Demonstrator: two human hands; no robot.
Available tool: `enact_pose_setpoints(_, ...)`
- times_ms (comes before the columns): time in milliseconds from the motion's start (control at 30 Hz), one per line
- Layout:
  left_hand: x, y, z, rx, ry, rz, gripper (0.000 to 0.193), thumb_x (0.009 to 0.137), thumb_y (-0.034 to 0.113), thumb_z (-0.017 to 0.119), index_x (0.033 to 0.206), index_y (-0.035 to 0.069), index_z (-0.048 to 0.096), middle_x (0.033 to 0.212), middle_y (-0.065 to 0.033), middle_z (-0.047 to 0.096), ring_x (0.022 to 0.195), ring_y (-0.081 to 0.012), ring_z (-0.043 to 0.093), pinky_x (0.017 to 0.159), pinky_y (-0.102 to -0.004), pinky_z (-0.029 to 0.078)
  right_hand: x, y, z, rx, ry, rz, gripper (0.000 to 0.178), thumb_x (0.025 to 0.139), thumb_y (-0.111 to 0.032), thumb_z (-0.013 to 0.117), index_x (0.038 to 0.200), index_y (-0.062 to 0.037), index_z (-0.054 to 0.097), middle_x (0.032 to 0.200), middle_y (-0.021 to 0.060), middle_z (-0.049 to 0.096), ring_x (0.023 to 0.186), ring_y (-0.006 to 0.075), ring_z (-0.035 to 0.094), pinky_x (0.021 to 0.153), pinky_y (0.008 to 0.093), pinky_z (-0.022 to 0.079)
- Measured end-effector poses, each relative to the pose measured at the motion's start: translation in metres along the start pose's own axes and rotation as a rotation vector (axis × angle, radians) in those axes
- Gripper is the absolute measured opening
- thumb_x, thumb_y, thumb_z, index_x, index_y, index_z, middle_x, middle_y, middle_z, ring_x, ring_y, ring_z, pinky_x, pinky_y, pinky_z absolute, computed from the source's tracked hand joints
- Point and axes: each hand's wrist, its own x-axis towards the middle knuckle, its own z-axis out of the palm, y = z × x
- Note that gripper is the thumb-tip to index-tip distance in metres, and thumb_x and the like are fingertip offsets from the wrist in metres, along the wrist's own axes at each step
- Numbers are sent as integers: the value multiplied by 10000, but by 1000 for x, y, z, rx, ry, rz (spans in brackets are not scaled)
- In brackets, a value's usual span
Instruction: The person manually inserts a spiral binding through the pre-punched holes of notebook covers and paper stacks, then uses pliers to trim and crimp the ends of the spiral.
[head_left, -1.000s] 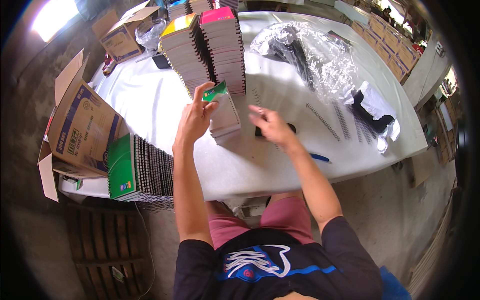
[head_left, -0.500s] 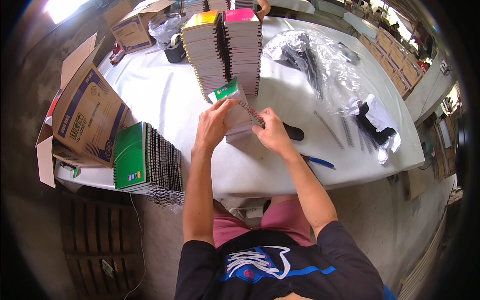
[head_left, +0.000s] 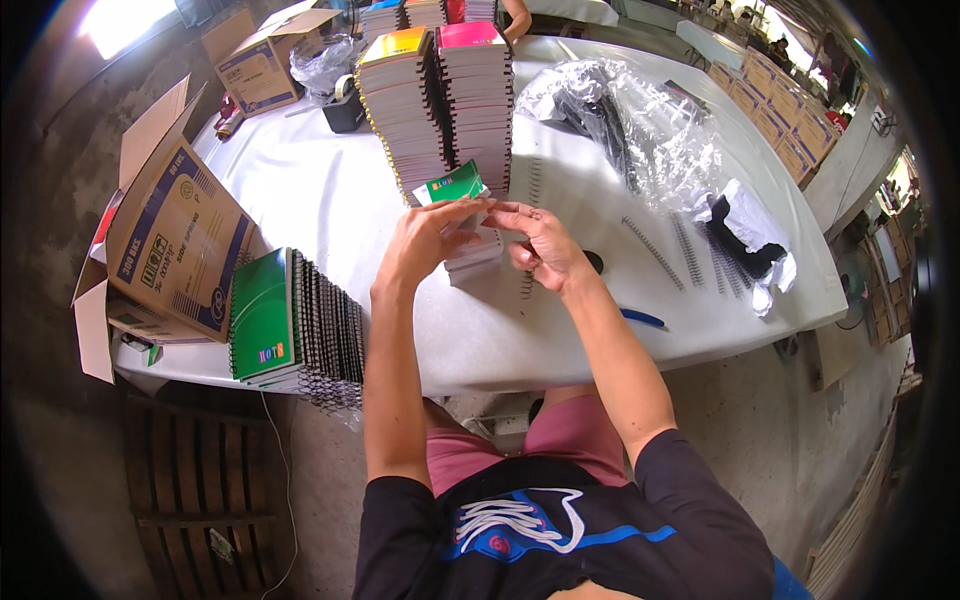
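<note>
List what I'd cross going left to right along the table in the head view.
Open cardboard box → green-covered spiral notebooks → left hand → right hand → blue pen → loose wire spirals → black-and-white bundle.

White counter (head_left: 300, 190), crowded with notebook stock.
Two tall notebook stacks (head_left: 440, 100) stand mid-counter; a low stack (head_left: 473, 255) just before them, green notebooks (head_left: 290, 320) and cardboard box (head_left: 170, 240) to their left, plastic bag (head_left: 640, 130), coils (head_left: 680, 250) and blue pen (head_left: 640, 318) to their right.
</note>
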Motion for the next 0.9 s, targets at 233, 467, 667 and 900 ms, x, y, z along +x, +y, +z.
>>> enact_pose_setpoints(233, 3, 1, -7, -68, -70, -81, 463, 741, 10, 689, 1171, 175, 646, 1160, -66, 647, 973, -213, 653, 828, -342, 522, 0, 4, -2, -116, 44, -29, 323, 832, -117, 687, 1112, -17, 561, 967, 69, 639, 443, 37, 397, 400, 193, 257)
enact_pose_setpoints(467, 5, 5, -10, -102, -107, -127, 508, 711, -20, 695, 1168, 198, 646, 1145, -49, 653, 855, -221, 654, 767, -340, 539, 1, 7, -7, -160, 81, -39, 350, 811, -120, 717, 1107, -12, 563, 934, 59, 631, 455, 51, 410, 400, 203, 264)
enact_pose_setpoints(667, 5, -1, -9, -102, -111, -121, 528, 708, -35, 691, 1173, 211, 645, 1157, -34, 650, 786, -206, 631, 753, -335, 536, 2, 9, -7, -172, 80, -43, 338, 806, -135, 727, 1084, -14, 577, 922, 50, 630, 462, 45, 413, 401, 198, 259)
enact_pose_setpoints(900, 8, 8, -15, -72, -176, -169, 460, 798, 28, 665, 1205, 240, 631, 1126, -21, 671, 668, -152, 567, 644, -331, 490, 1, 6, -10, -158, 75, -21, 333, 805, -154, 733, 1073, -20, 587, 913, 43, 630, 463, 51, 399, 410, 194, 268)
